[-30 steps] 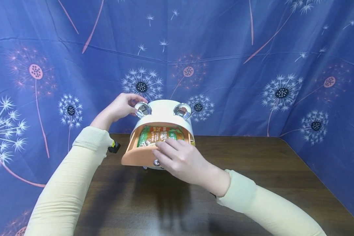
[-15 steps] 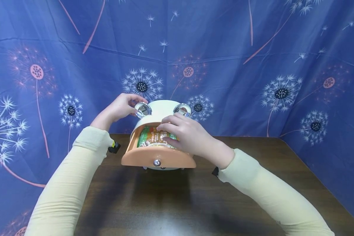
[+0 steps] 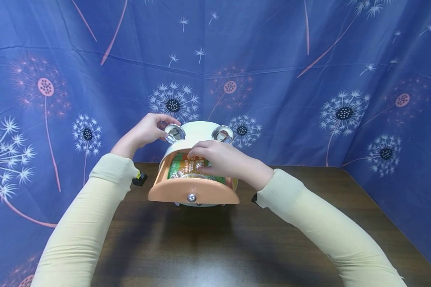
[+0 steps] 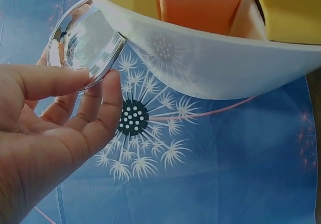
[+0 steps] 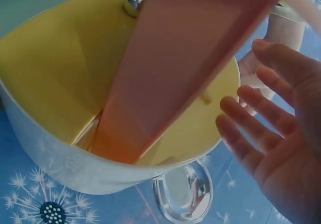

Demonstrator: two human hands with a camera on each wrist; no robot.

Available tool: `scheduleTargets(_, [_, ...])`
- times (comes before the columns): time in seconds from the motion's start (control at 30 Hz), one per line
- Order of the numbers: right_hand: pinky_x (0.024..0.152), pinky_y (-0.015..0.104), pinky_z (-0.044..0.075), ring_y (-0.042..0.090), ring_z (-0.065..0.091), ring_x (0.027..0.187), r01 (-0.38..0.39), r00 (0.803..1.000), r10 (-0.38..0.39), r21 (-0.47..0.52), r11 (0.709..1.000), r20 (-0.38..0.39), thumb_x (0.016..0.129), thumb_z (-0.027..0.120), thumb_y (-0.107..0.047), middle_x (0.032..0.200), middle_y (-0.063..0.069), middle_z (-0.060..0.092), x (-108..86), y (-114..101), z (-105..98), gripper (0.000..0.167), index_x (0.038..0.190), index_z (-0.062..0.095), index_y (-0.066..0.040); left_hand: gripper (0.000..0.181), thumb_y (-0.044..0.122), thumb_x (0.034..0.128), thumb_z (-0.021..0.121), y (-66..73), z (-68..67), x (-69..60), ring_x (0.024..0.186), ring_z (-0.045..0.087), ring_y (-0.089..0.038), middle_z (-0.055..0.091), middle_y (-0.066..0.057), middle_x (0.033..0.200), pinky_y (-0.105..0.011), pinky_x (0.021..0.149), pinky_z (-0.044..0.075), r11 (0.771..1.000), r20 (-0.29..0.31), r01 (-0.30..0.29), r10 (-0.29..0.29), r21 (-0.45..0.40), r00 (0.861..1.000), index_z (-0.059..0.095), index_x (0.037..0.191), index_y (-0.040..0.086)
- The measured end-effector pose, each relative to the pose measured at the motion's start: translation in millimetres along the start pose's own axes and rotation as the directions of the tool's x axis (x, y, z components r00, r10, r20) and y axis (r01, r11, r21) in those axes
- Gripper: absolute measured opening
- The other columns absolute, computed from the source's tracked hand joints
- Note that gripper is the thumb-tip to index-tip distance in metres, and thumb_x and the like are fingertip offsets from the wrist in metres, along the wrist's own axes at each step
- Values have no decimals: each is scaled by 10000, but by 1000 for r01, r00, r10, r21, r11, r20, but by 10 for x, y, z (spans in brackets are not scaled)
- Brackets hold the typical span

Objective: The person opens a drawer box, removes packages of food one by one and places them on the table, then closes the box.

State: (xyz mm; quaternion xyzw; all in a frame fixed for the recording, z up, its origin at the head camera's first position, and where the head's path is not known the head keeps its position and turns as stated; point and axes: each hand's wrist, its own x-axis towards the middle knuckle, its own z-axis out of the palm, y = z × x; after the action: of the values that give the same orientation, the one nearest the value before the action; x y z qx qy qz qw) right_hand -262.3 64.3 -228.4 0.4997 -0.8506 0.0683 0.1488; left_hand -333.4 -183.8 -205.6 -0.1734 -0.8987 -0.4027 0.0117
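Observation:
A white alarm-clock-shaped box [image 3: 199, 133] with silver bells on top stands on the table. Its orange drawer [image 3: 172, 190] is pulled out, and a green and orange packet [image 3: 183, 164] lies inside. My left hand [image 3: 147, 130] holds the rim of the left bell [image 3: 176, 134]; the left wrist view shows thumb and fingers pinching the bell [image 4: 83, 45]. My right hand [image 3: 224, 159] is over the drawer's right part, covering some of the packet. In the right wrist view, its fingers [image 5: 251, 118] are loosely bent with nothing visible between them; whether they touch the packet is unclear.
The second silver bell [image 3: 222, 134] is just behind my right hand. A round silver knob [image 3: 192, 197] sticks out from the drawer front. Yellow parts [image 5: 60, 68] flank the drawer in the wrist views. A blue dandelion-print cloth [image 3: 291, 99] hangs behind the brown wooden table [image 3: 301, 207].
My right hand has moved from the drawer's front edge up and back over the packet, then slightly left. My left hand has stayed on the bell; the drawer remains pulled out.

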Motion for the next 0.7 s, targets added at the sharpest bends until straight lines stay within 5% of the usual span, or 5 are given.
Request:
scheduleTargets(0.27, [974, 310, 466, 152, 571, 1121, -27, 986, 23, 24, 999, 166, 875, 674, -213, 1229, 19, 603, 101, -31, 107, 391, 1248, 592, -128, 505, -169, 818, 503, 8, 0, -7, 887, 599, -239, 599, -159, 1178, -303, 697, 548, 1000, -4, 7, -7, 4, 1000, 598, 1245, 84])
scheduleTargets(0.5, [1054, 327, 398, 167, 497, 1228, -149, 934, 132, 28, 988, 332, 924, 579, -127, 1331, 25, 539, 123, -43, 168, 466, 1377, 479, -175, 505, -164, 824, 507, 10, 2, -9, 901, 602, -239, 589, -132, 1202, -307, 699, 551, 1000, -4, 10, -10, 8, 1000, 594, 1252, 88])
scheduleTargets(0.7, [1025, 357, 423, 179, 489, 1230, -224, 901, 186, 54, 973, 391, 928, 577, -221, 1363, 23, 513, 128, -13, 196, 547, 1438, 380, -247, 512, -157, 821, 510, 6, 5, -5, 894, 581, -231, 538, -85, 1280, -328, 711, 556, 1000, -4, 17, -17, 10, 1000, 592, 1256, 100])
